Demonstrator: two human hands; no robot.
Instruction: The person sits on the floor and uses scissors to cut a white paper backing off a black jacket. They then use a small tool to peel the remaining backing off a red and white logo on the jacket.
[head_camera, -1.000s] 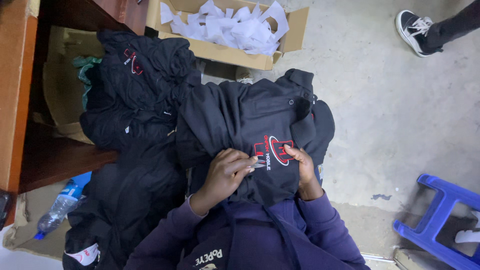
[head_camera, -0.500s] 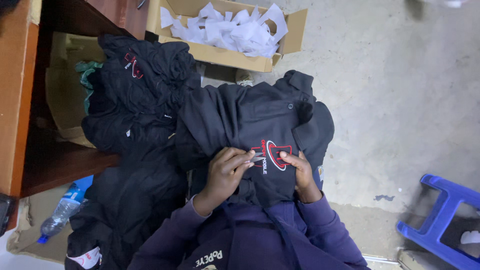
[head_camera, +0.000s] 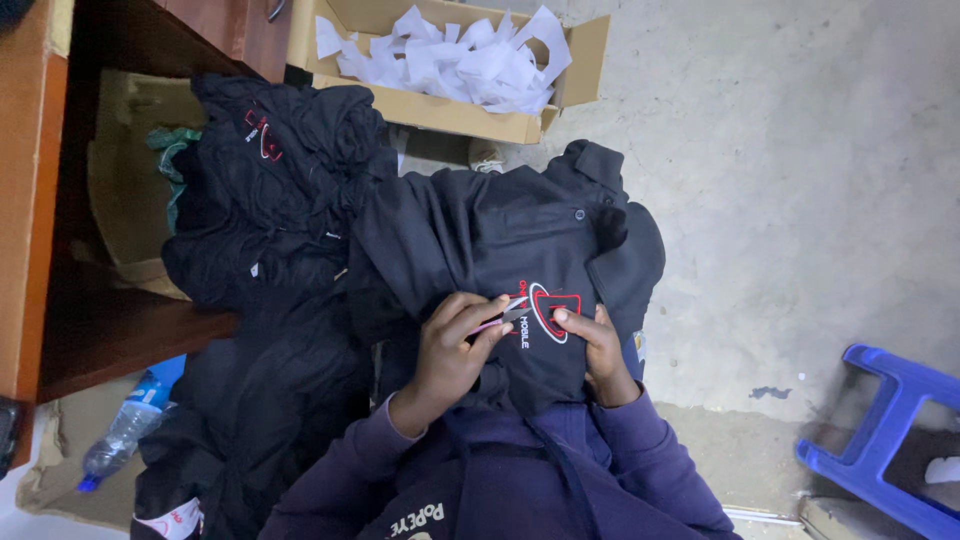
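Black polo shirt, soft knit with a folded collar and small dark buttons, lies spread over the person's lap, its red and white embroidered emblem facing up between the two hands. The left hand is curled around a small pair of thread snips, slim with pinkish handles and a short metal tip, and that tip rests at the emblem's left edge. The right hand presses flat-fingered on the cloth just right of the emblem, holding the fabric down rather than gripping anything. Both arms come out of dark purple sleeves.

Beside the shirt, to the left, a heap of more black garments slumps in loose folds, spilling from a wooden shelf of reddish-brown board down toward the floor. Behind the heap sits a crumpled brown cardboard piece. At the far side an open cardboard box holds a jumble of white paper scraps, thin and jagged. The floor is bare grey concrete, rough and mottled. A blue plastic stool stands at the right, well apart from the hands, and a clear plastic bottle with a blue cap lies low on the left near the shelf.
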